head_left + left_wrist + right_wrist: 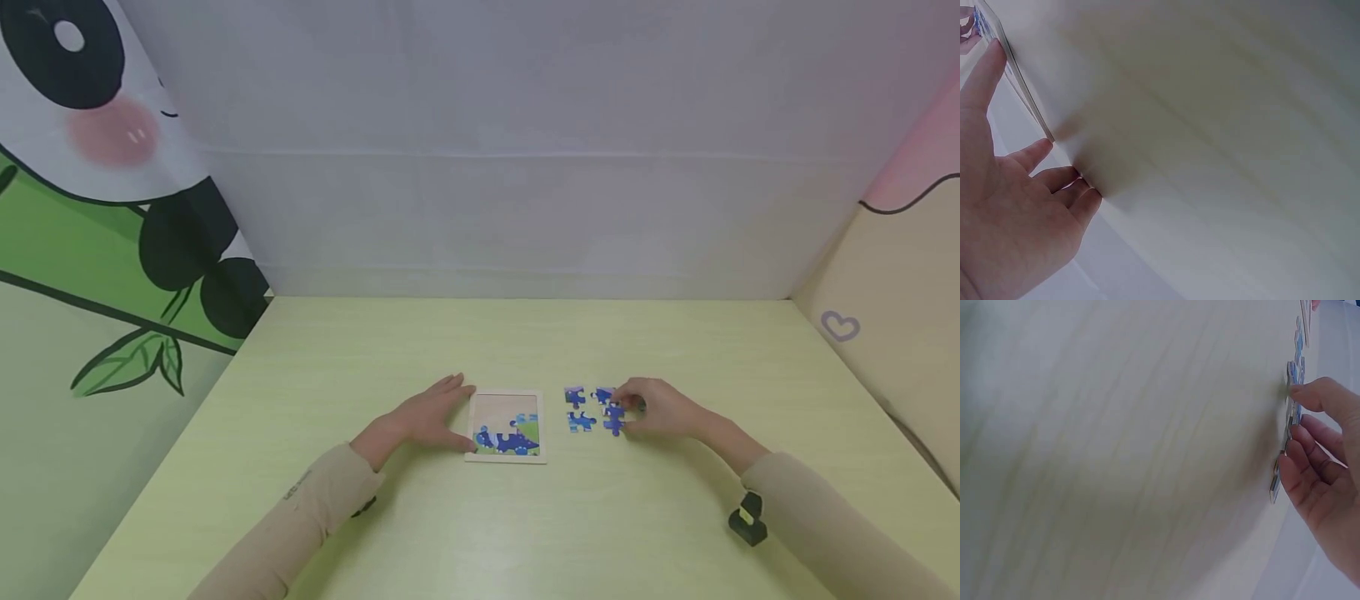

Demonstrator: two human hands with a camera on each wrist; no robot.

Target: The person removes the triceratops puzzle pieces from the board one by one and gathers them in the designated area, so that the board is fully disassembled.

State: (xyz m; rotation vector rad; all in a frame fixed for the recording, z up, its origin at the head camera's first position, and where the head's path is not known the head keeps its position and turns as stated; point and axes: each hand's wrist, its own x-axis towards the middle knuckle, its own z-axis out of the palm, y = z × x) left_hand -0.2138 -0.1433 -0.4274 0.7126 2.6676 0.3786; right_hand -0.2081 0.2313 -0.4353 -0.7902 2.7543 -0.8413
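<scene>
A square light-wood puzzle tray (506,401) lies flat in the head view, its lower part filled with blue and green picture pieces (506,442). My left hand (429,414) spans the tray's left edge, thumb at the near corner and fingers spread by the far one. In the left wrist view the thumb (988,72) touches the tray's edge (1025,94). Right of the tray, loose blue puzzle pieces (581,422) lie on the table. With curled fingers and thumb, my right hand (660,408) grips a blue puzzle piece (614,412) at the group's right side, its outline partly hidden.
The pale wooden table (517,533) carries the tray and pieces. A whitish cloth wall (525,208) rises behind its far edge. Painted panels stand at the left (75,333) and right (885,275). A black device (748,518) is strapped at the right sleeve.
</scene>
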